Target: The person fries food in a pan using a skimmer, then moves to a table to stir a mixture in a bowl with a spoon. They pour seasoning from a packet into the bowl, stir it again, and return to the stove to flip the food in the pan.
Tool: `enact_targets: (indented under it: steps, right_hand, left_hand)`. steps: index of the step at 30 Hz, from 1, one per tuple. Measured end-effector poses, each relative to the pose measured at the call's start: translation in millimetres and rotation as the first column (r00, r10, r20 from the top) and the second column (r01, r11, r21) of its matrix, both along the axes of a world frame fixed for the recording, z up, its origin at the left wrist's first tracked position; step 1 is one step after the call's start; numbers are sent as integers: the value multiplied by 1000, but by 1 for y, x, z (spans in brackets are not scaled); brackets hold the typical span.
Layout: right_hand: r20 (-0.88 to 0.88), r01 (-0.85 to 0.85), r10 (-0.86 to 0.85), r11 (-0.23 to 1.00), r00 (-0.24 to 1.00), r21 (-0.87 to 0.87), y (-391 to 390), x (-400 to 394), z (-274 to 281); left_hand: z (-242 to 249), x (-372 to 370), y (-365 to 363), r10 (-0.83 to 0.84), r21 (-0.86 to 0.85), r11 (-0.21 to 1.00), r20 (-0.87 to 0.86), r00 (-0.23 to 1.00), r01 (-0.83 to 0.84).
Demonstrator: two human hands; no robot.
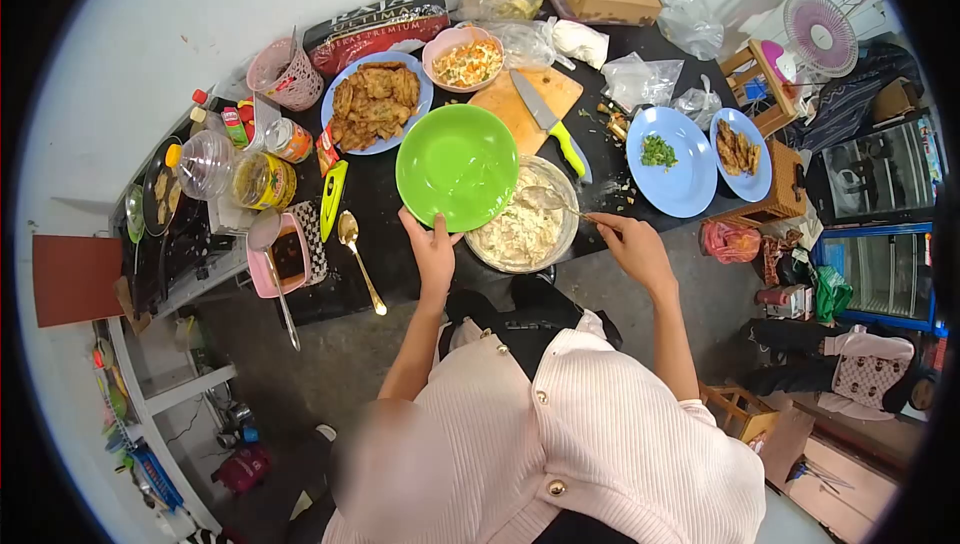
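My left hand grips the near rim of a green plate, its thumb on the inner edge. The plate is tilted and partly covers a clear bowl of thick, pale batter. In my right hand, closed around its handle, is a metal spoon whose head sits in the batter. Beyond the bowl, a knife with a yellow-green handle lies on a wooden cutting board. Another yellow-green handled tool and a gold-coloured spoon lie to the left.
A blue plate of fried patties and a pink bowl of shredded vegetables stand at the back. To the right are a blue plate with chopped greens and another with fried pieces. A pink container holds dark liquid and a ladle.
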State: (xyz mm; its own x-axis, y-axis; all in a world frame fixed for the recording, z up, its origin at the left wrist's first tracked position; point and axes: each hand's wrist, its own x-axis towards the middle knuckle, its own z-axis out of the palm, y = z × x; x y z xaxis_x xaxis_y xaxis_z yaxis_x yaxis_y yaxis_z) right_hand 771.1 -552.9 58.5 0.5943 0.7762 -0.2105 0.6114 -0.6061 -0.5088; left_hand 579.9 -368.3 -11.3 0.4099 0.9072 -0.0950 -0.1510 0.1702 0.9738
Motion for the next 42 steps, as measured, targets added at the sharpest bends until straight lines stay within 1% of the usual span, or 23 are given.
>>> enact_targets:
  steps: [3,6,9,12,13,15,18,19,21,22,23,25,28,30,31,32,33,35,36,37,39,41,42]
  right_hand:
    - [-20,14,-13,1000,1000,11,-1,0,2]
    - [-5,11,-11,1000,1000,29,-2,4,0]
    - [41,-12,13,999,999,-42,0,9,8]
    - [52,-184,186,982,981,-43,9,7,16]
    - [97,-233,240,969,966,-79,14,2,12]
    - [198,-242,283,948,939,-206,26,-6,-7]
    - [152,-239,249,968,957,-76,33,7,-27]
    - [179,-223,234,972,956,-76,32,9,-27]
    - [234,-185,198,980,952,-77,30,12,-25]
    - [232,-195,201,980,952,-46,30,12,-5]
    - [254,-180,205,977,945,-118,30,14,6]
    - [355,-206,233,972,905,-111,35,16,22]
    - [472,-227,356,924,806,-308,54,20,20]
    - [445,-271,432,884,784,-381,66,21,14]
    - [431,-296,472,861,770,-414,73,22,9]
    - [396,-268,454,857,798,-441,79,24,4]
    - [352,-297,451,862,820,-411,84,29,1]
    - [257,-353,452,867,854,-350,93,46,-3]
    - [207,-421,499,846,841,-328,98,59,-9]
    - [155,-485,537,829,829,-277,104,74,-18]
    - [47,-669,690,714,722,-204,122,99,-32]
    - [-152,-735,720,649,677,-197,144,102,-37]
    - [-218,-786,758,566,615,-247,159,98,-39]
  left_hand:
    - [0,2,-1,-3,-22,1000,-47,999,2]
    - [-8,-3,5,8,-172,985,-5,1000,-8]
    - [-7,-15,10,50,-252,967,30,998,-40]
    - [-15,-33,20,109,-286,954,31,994,-95]
    - [-17,-38,23,130,-304,946,33,991,-114]
    - [-29,-47,29,153,-297,943,-5,988,-148]
    - [-40,-54,32,176,-304,937,-6,984,-169]
    - [-42,-56,33,186,-311,933,-15,982,-181]
    - [-46,-57,33,200,-326,924,-34,979,-200]
    - [-51,-59,34,198,-326,924,-40,979,-200]
    - [-56,-60,35,197,-326,924,-46,979,-201]
    - [-60,-62,34,191,-326,926,-29,981,-190]
    - [-67,-63,30,191,-347,920,-10,982,-182]
    - [-63,-65,16,102,-500,860,-22,995,-99]
    - [-52,-62,8,61,-568,820,-23,998,-63]
    - [-42,-56,-7,-71,-572,820,-78,994,14]
    - [-30,-45,-23,-202,-582,809,-134,970,88]
    - [-40,-32,-37,-382,-525,806,-107,918,274]
    - [-50,-27,-42,-410,-451,822,-49,911,346]
    - [-63,-24,-45,-379,-441,842,-72,923,311]
    - [-68,-22,-51,-346,-440,851,-59,936,287]
    - [-65,-19,-54,-315,-441,860,-61,947,257]
    - [-63,-19,-55,-315,-427,866,-56,947,262]
